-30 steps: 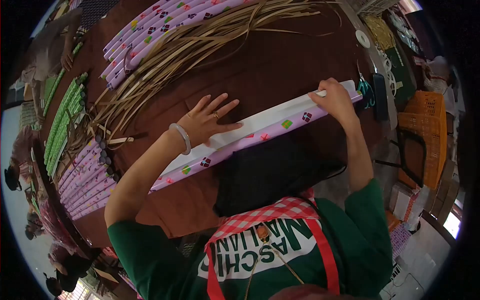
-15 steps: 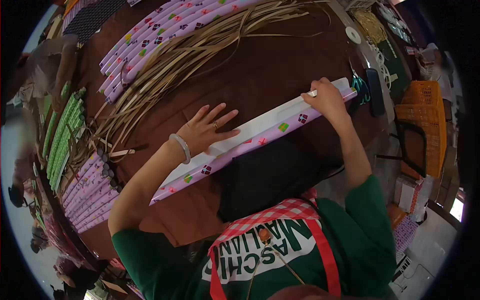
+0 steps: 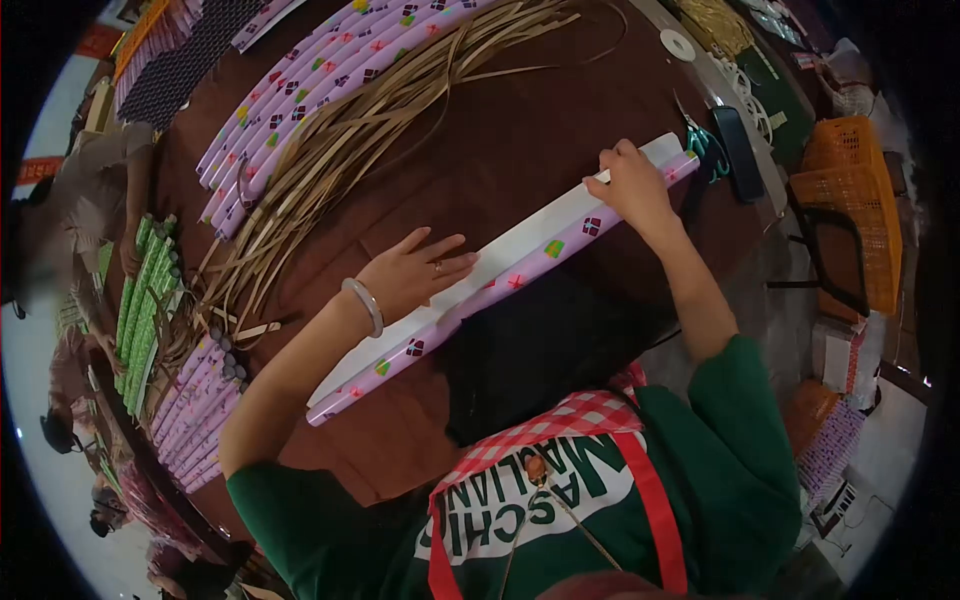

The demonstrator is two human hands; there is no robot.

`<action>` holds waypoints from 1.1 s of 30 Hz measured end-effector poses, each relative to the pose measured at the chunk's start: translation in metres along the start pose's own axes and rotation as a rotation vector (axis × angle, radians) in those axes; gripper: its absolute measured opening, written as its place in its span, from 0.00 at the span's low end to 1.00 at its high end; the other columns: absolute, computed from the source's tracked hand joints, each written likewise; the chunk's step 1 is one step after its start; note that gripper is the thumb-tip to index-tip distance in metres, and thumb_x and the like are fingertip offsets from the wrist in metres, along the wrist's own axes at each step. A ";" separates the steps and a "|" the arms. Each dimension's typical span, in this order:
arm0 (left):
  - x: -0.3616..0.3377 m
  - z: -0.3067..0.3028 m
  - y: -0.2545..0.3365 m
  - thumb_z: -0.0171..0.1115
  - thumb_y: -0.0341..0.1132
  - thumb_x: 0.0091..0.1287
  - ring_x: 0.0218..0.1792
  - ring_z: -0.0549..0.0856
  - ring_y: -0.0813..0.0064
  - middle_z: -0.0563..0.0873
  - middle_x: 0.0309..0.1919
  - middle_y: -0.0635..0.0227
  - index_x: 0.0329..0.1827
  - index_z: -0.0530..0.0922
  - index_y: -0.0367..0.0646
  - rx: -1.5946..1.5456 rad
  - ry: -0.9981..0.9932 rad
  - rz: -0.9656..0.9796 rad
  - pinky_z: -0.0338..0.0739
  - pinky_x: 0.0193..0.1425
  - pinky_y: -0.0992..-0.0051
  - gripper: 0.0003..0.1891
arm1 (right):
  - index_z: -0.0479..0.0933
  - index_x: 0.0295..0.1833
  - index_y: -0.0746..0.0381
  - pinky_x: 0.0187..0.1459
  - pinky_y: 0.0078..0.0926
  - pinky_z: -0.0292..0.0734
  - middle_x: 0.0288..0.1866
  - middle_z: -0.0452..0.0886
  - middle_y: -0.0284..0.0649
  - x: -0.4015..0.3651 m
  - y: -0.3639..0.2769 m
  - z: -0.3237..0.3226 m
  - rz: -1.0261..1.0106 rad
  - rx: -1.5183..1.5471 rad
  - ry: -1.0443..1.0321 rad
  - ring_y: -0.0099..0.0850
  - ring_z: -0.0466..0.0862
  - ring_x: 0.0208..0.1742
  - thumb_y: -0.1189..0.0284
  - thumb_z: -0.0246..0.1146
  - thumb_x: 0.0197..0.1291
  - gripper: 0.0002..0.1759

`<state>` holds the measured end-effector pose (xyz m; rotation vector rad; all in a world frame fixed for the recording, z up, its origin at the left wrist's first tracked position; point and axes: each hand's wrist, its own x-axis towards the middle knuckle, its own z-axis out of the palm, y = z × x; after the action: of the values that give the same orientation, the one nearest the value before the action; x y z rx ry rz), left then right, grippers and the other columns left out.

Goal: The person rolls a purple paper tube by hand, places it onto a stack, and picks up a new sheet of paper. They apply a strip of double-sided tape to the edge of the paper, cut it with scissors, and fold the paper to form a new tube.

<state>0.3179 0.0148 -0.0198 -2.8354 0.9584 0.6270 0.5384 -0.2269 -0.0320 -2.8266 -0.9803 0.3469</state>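
Observation:
A long strip of lilac patterned wrapping paper (image 3: 535,265) lies slantwise across the table in front of me. Its near edge looks folded or rolled, and a white band (image 3: 540,232) runs along the far side. My left hand (image 3: 418,272) rests flat with fingers extended on the white band, left of the middle. A pale bangle (image 3: 363,305) circles that wrist. Towards the strip's right end, my right hand (image 3: 638,190) has its fingers curled over the paper, thumb pointing left. What lies under its palm is hidden.
Brown flat strips (image 3: 370,130) lie beyond, beside several lilac patterned rolls (image 3: 330,75). Scissors with teal handles (image 3: 708,150) and a dark phone (image 3: 738,155) lie right. Green rolls (image 3: 145,290) and shorter lilac rolls (image 3: 195,410) sit left, near other people. An orange crate (image 3: 850,200) stands right.
The view has shifted slightly. My left hand's fingers have drawn closer together, and the strip's left end now shows below my forearm. My right hand keeps its place near the right end.

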 end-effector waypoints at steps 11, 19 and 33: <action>0.090 -0.010 0.009 0.53 0.30 0.55 0.48 0.76 0.73 0.79 0.44 0.69 0.45 0.78 0.42 -0.169 0.649 -0.045 0.69 0.50 0.74 0.14 | 0.76 0.38 0.64 0.41 0.38 0.77 0.43 0.71 0.42 -0.006 0.004 0.015 -0.047 0.044 0.129 0.40 0.75 0.48 0.64 0.67 0.48 0.17; 0.117 -0.011 -0.012 0.55 0.33 0.59 0.63 0.70 0.73 0.76 0.58 0.75 0.50 0.79 0.47 -0.174 0.544 0.029 0.62 0.62 0.67 0.16 | 0.75 0.35 0.63 0.38 0.36 0.79 0.42 0.70 0.42 -0.006 0.006 0.017 -0.059 0.086 0.166 0.39 0.75 0.45 0.65 0.68 0.45 0.15; -0.058 0.038 0.043 0.54 0.28 0.57 0.65 0.68 0.72 0.74 0.61 0.76 0.51 0.78 0.48 -0.293 0.341 -0.308 0.67 0.62 0.65 0.18 | 0.76 0.37 0.63 0.39 0.39 0.77 0.40 0.72 0.42 -0.004 0.006 0.013 -0.072 0.036 0.162 0.41 0.76 0.44 0.63 0.65 0.50 0.15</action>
<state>0.2370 0.0210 -0.0282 -3.3292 0.4691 0.2721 0.5354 -0.2336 -0.0453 -2.7277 -1.0266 0.1238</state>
